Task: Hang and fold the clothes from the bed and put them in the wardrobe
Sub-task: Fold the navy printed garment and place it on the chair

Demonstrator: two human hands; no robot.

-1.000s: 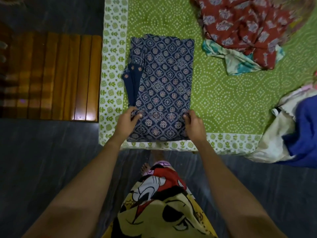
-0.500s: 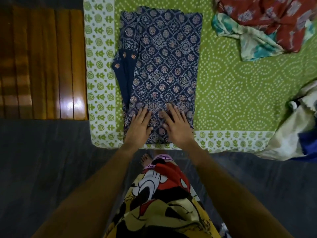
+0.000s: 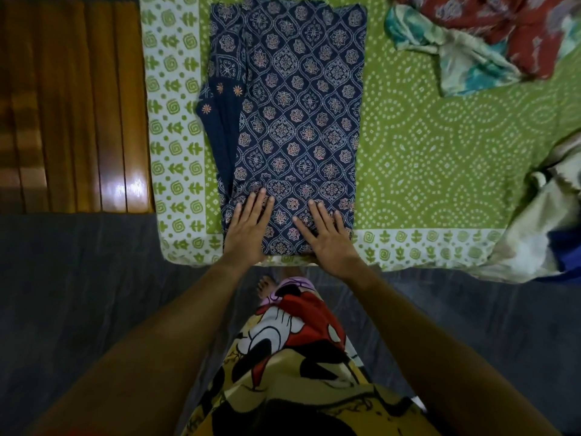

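Both hands [image 3: 248, 229] [image 3: 327, 236] flat on folded garment [image 3: 298, 105].

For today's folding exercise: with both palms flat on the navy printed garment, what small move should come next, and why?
Probably slide both palms up the navy garment to smooth it: left hand and right hand lie flat on its near end, and the long panel ahead shows no crosswise fold yet.

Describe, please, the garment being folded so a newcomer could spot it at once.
On the green bedspread, look at the near left corner. The navy printed garment lies flat, folded into a rectangle, unlike the crumpled red heap farther right.
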